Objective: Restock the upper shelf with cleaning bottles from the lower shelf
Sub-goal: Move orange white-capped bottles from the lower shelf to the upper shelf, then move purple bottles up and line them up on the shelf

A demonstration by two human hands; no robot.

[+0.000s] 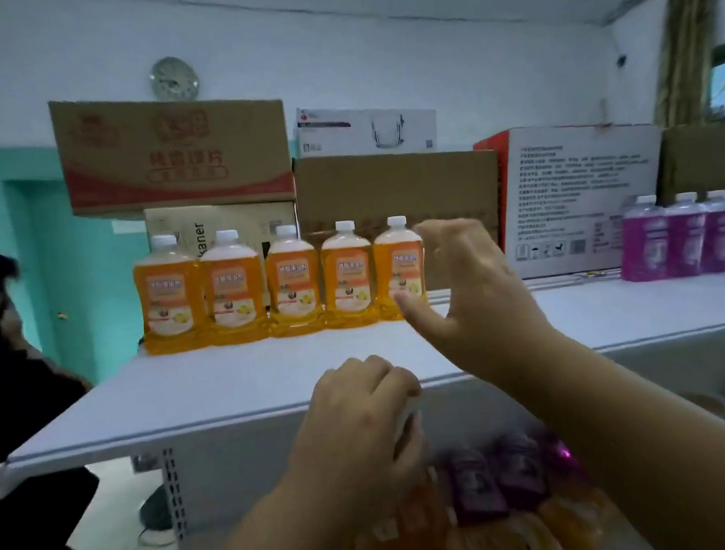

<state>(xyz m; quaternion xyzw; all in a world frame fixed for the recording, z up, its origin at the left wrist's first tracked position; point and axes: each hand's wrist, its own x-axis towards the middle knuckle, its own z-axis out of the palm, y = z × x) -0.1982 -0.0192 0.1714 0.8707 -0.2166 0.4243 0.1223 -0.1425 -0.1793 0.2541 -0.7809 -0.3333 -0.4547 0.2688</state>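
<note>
White upper shelf [239,386], right hand [471,283] released beside orange bottles [397,271], left hand [360,424] grasping white-capped bottle [408,415] below.

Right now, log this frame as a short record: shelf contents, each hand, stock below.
upper shelf: five orange bottles upright in a row; purple bottles at far right
right hand: open, beside the rightmost orange bottle, thumb near its base
left hand: curled round a white cap below the shelf edge
lower shelf: orange and purple bottles, blurred
behind: cardboard boxes
</note>
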